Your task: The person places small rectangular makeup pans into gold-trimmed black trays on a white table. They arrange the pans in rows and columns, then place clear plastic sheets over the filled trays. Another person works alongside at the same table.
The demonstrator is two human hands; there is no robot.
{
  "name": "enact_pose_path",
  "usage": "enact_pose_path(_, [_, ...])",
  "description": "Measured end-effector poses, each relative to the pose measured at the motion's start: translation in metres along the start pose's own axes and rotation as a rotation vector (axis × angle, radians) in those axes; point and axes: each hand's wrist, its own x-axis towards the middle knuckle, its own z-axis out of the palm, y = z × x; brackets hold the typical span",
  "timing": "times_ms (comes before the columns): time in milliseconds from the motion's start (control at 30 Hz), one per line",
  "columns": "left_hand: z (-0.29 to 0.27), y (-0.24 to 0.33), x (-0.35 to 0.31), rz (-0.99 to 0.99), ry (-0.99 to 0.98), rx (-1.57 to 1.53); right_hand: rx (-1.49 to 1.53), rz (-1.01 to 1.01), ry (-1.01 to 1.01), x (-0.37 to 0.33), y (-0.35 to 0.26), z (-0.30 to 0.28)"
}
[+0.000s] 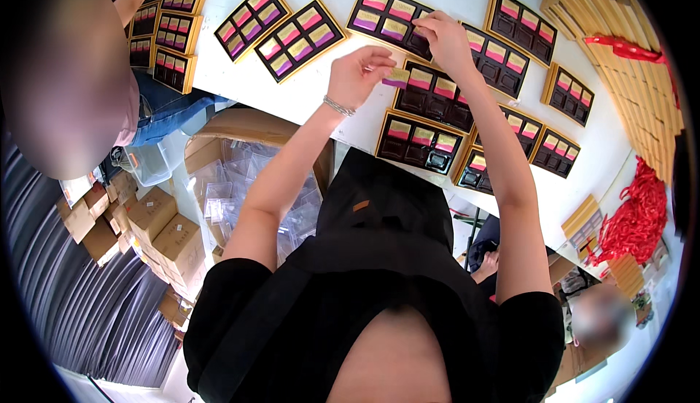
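Between the thumb and fingers of my left hand [357,75] is a small gold-and-purple wrapped square [396,77]. My right hand [446,42] reaches farther out, its fingertips pinched on another wrapped square at the right end of a dark box tray [372,30] with a gold rim. My fingers mostly hide that piece. Pink-and-gold squares line this tray's far row, purple-and-gold ones its near row. Just below my hands, a second tray [430,110] has squares in its far row and bare dark pockets in its near row. My right forearm covers part of the neighbouring trays.
More part-filled trays [521,28] stand right; two fuller ones [300,41] lie left on the white table [240,90]. Stacked gold boxes [620,60] and red ribbon [634,213] line the right edge. A carton of clear plastic cases [197,148] stands below. A person works at left.
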Motion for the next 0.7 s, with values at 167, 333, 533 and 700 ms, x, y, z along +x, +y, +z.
enact_pose_path(167, [0.019,-0.018,-0.041,-0.049,0.08,0.066,-0.07,-0.066,0.03,-0.013,0.013,0.007])
enact_pose_path(333, [0.05,-0.029,-0.056,0.09,0.123,0.073,-0.147,-0.221,0.201,-0.013,0.006,0.007])
enact_pose_path(533, [0.066,-0.038,-0.05,0.565,0.262,0.669,-0.145,-0.084,0.196,-0.06,-0.013,-0.008])
enact_pose_path(700, [0.077,-0.042,-0.072,0.546,-0.143,1.114,-0.503,-0.21,-0.034,-0.076,-0.02,0.0])
